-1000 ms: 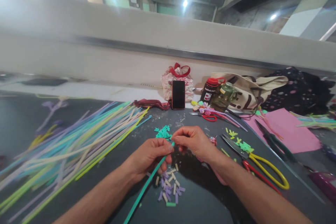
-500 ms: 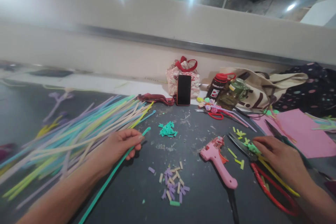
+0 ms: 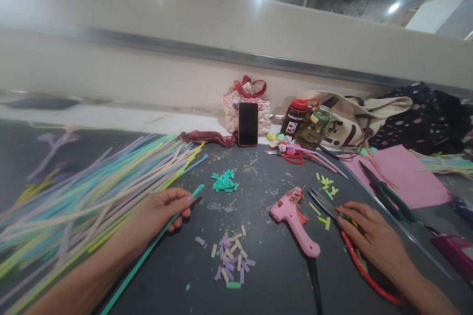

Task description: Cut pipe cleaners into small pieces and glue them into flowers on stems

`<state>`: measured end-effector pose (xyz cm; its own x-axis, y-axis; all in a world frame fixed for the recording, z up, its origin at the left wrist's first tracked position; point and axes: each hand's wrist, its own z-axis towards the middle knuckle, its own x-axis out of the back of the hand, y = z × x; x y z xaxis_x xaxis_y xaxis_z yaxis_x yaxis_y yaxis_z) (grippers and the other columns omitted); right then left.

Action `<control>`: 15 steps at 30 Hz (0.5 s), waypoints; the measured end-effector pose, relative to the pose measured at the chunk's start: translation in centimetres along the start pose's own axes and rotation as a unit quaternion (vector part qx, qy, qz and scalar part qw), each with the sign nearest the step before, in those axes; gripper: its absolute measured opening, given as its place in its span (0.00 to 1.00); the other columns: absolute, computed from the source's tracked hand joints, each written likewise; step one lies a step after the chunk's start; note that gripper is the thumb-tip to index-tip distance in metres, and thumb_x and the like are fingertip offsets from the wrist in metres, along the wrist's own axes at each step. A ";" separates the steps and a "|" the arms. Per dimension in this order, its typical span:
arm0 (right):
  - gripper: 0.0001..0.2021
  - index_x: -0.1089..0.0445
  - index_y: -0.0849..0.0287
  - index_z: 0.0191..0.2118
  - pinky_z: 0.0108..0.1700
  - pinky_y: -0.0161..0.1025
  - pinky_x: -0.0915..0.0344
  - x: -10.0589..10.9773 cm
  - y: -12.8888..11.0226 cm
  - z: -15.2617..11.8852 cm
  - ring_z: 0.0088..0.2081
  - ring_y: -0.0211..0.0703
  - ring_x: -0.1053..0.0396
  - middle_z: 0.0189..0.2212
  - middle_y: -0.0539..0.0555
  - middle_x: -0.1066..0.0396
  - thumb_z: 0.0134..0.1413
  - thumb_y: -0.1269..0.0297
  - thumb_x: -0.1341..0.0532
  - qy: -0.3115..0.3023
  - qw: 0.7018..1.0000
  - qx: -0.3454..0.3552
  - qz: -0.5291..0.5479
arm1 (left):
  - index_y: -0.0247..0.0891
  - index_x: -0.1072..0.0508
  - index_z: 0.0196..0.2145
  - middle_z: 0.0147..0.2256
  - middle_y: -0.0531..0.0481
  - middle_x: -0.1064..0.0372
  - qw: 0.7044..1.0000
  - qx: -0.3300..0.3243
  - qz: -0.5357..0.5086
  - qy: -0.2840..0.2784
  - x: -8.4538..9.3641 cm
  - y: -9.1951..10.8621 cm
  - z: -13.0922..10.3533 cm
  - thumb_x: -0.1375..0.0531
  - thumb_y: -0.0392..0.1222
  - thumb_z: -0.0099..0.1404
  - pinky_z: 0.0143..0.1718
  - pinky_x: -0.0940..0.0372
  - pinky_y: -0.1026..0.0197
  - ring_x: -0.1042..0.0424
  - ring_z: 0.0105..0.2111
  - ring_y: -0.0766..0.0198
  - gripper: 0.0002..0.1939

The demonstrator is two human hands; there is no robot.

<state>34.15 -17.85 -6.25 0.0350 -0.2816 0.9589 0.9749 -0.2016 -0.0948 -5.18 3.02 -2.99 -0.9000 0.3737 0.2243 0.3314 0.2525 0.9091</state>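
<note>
My left hand (image 3: 168, 209) pinches a green pipe cleaner (image 3: 151, 248) near its upper end, where the tip is bent over into a small curl. Its long tail runs down past the bottom edge. On the right, my right hand (image 3: 367, 231) is closed around red-handled scissors (image 3: 354, 251) near the pivot, their blades lying toward the pink glue gun (image 3: 297, 224). A bit of yellow shows under the fingers; most of it is hidden. Short yellow-green pieces (image 3: 325, 221) lie beside the blades. Between my hands are a teal pile of cut pieces (image 3: 224, 181) and a purple-and-cream pile (image 3: 232, 256).
Many long pipe cleaners (image 3: 111, 192) spread across the left. Along the back stand a phone (image 3: 248, 124), a black bottle (image 3: 293, 120) and a green jug (image 3: 316, 130). Small red scissors (image 3: 291, 158) lie before them. Dark-handled pliers (image 3: 388, 194) rest by pink paper (image 3: 410, 177).
My right hand has come down onto the scissors. The green piece with the yellow stem under its fingers is now mostly out of sight. My left hand keeps its pinch; the view has shifted slightly right.
</note>
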 end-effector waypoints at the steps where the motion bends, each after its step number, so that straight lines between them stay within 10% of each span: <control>1: 0.17 0.30 0.54 0.41 0.46 0.47 0.37 0.3 -0.5 -0.3 0.43 0.50 0.35 0.42 0.56 0.33 0.54 0.52 0.48 -0.001 1.000 0.000 0.006 | 0.36 0.34 0.24 0.18 0.55 0.37 1.000 0.001 0.003 0.000 -0.1 0.1 -0.1 0.38 0.53 0.45 0.14 0.50 0.71 0.43 0.14 0.74 0.17; 15: 0.19 0.33 0.59 0.47 0.42 0.45 0.37 0.0 2.1 10.4 0.37 0.48 0.33 0.36 0.58 0.33 0.53 0.58 0.51 -0.062 0.996 -0.010 0.069 | 0.37 0.35 0.25 0.20 0.55 0.36 0.999 -0.004 0.023 -0.034 0.3 0.1 -0.2 0.39 0.54 0.48 0.16 0.48 0.72 0.41 0.16 0.74 0.17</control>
<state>38.49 -8.51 -3.68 0.1960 -0.1904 0.9619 0.9543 -0.1888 -0.2318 -5.46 2.98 -2.76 -0.8622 0.4453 0.2415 0.3692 0.2259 0.9014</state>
